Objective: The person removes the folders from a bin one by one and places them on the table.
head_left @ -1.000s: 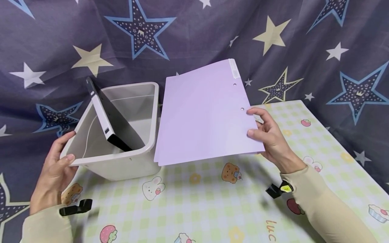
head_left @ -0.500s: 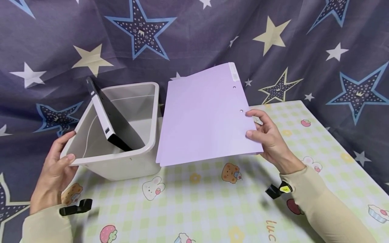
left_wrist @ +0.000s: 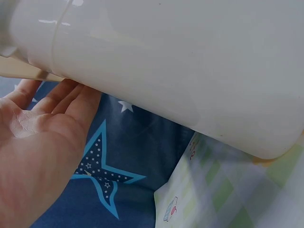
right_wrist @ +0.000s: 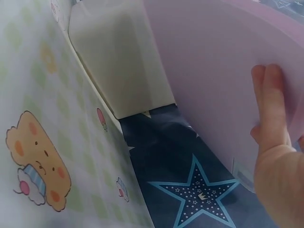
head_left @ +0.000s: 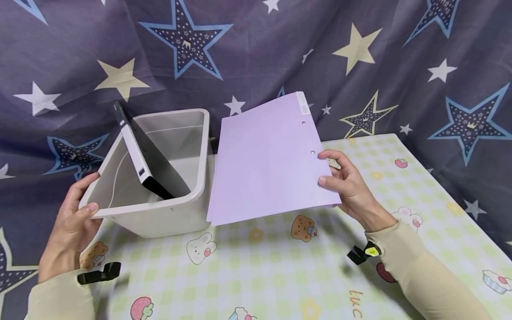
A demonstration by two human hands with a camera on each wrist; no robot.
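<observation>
My left hand [head_left: 72, 222] grips the near left corner of a white plastic bin [head_left: 168, 221], its thumb over the rim. In the left wrist view, the fingers of that hand [left_wrist: 47, 123] lie against the bin's outer wall. A black file binder [head_left: 160, 155] with a white spine leans inside, its top corner sticking out past the rim. Right of the bin, my right hand [head_left: 350, 189] pinches the right edge of a light purple file folder [head_left: 268, 164], thumb on the near face. The folder is tilted above the table, its left edge close beside the bin.
A green-and-white checked cloth with cartoon prints covers the table [head_left: 256, 266]. Behind hangs a dark curtain [head_left: 256, 49] with stars. The table's right edge runs back diagonally. A black camera mount [head_left: 100, 273] sits on the left wrist and another [head_left: 362, 253] on the right.
The right hand has lowered the purple folder slightly and drawn it a little to the left. The left hand, the bin and the binder have stayed in place.
</observation>
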